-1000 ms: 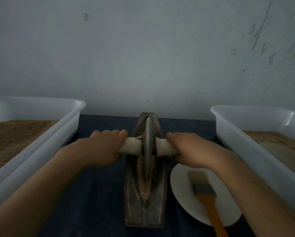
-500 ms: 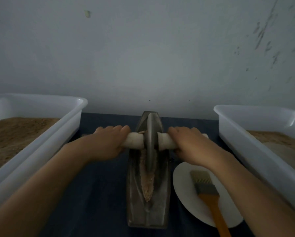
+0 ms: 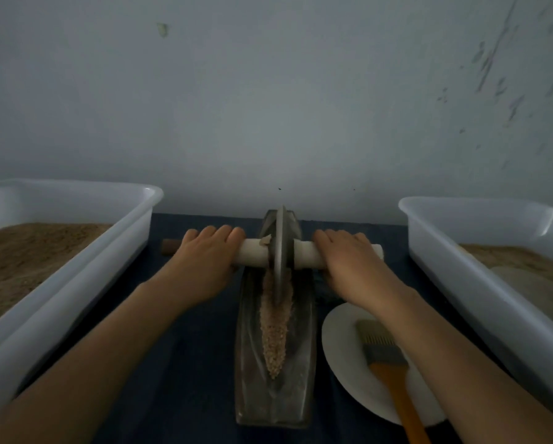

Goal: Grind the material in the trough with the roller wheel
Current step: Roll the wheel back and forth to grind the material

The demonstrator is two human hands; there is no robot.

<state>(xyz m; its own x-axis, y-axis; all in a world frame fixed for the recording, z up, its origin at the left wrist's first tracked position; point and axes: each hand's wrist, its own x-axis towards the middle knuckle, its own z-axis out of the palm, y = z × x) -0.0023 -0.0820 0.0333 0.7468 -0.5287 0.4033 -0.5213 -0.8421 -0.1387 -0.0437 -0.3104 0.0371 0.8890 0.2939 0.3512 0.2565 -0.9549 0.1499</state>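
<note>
A long, dark metal trough (image 3: 304, 373) lies lengthwise on the dark blue mat in front of me. Coarse tan material (image 3: 275, 334) fills its groove from the middle toward me. The grey roller wheel (image 3: 280, 248) stands upright in the far end of the trough, on a pale axle handle (image 3: 252, 254). My left hand (image 3: 204, 261) lies over the left part of the handle, fingers curled across it. My right hand (image 3: 349, 261) grips the right part the same way. The handle's ends stick out past both hands.
A white plastic bin (image 3: 76, 277) with brown powder stands at the left. A second white bin (image 3: 480, 283) with tan powder stands at the right. A white plate (image 3: 342, 357) beside the trough carries a brush with an orange handle (image 3: 394, 379). A grey wall rises close behind.
Both hands have pushed the handle away from me. The wheel has rolled from mid-trough to the far end, leaving more of the tan material uncovered.
</note>
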